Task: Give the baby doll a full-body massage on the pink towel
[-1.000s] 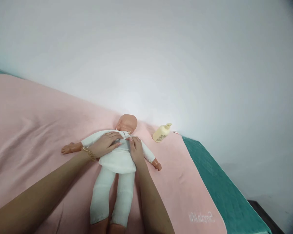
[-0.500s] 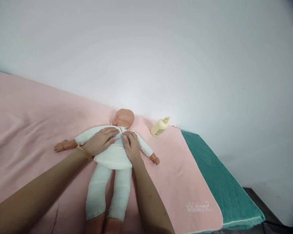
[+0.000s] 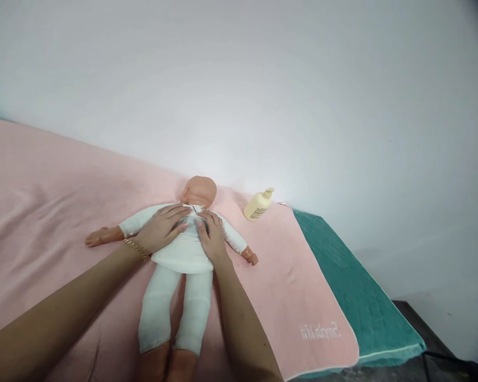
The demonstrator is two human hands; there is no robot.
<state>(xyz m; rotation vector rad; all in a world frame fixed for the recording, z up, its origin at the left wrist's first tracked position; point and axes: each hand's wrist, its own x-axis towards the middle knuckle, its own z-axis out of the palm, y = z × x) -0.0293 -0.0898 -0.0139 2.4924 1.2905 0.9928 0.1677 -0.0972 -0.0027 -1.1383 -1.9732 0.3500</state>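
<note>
A doll [image 3: 183,255] in a white top and white leggings lies on a pink cloth, its bald head toward the wall and its arms spread. My left hand [image 3: 164,228], with a gold bracelet at the wrist, rests flat on the left side of the doll's chest, fingers stretched out. On the chest's right side lies my right hand [image 3: 213,233], its fingers extended and its thumb apart. Neither hand grips anything. Between the two thumbs a greyish patch of the chest shows.
A pale yellow pump bottle [image 3: 258,206] stands right of the doll's head. The pink cloth [image 3: 298,286] overlies a green cloth [image 3: 354,281] on the right. Behind is a plain wall [image 3: 239,95]; a dark surface [image 3: 422,329] shows at lower right.
The whole view has shifted slightly, so that things appear a little further left and up. Both hands remain on the doll's chest.
</note>
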